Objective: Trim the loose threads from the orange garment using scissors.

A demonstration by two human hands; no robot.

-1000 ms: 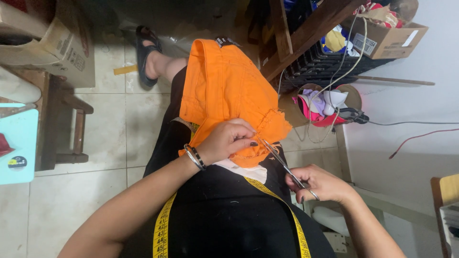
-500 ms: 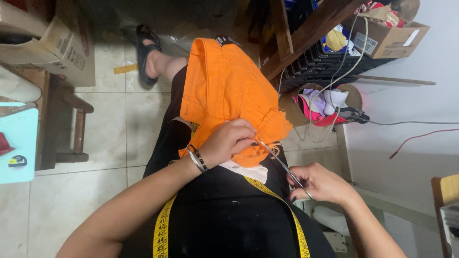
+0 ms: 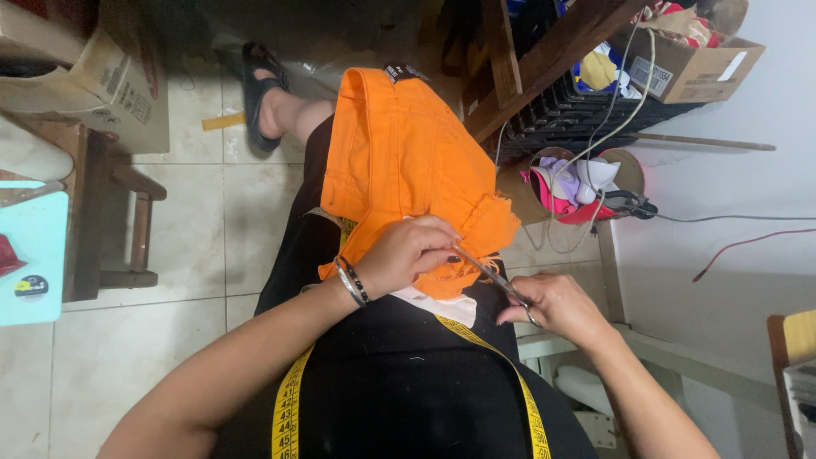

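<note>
An orange garment (image 3: 399, 161) lies over my lap, its frayed edge toward me. My left hand (image 3: 408, 253), with bracelets at the wrist, pinches that frayed edge. My right hand (image 3: 557, 308) grips a pair of scissors (image 3: 493, 274). The blades point left and reach into the frayed edge just beside my left fingertips. A yellow tape measure (image 3: 293, 399) hangs round my neck over my black clothing. A piece of white fabric (image 3: 442, 304) shows beneath the orange edge.
A wooden stool (image 3: 110, 217) and cardboard box (image 3: 93, 76) stand at the left, beside a light blue surface (image 3: 30, 255). A round bin (image 3: 586, 183) of fabric scraps, cables and a wooden shelf (image 3: 552, 59) are at the right. My sandalled foot (image 3: 263, 98) rests on tiled floor.
The scissors have moved a little left into the frayed edge. My left hand has shifted its pinch slightly on the orange cloth.
</note>
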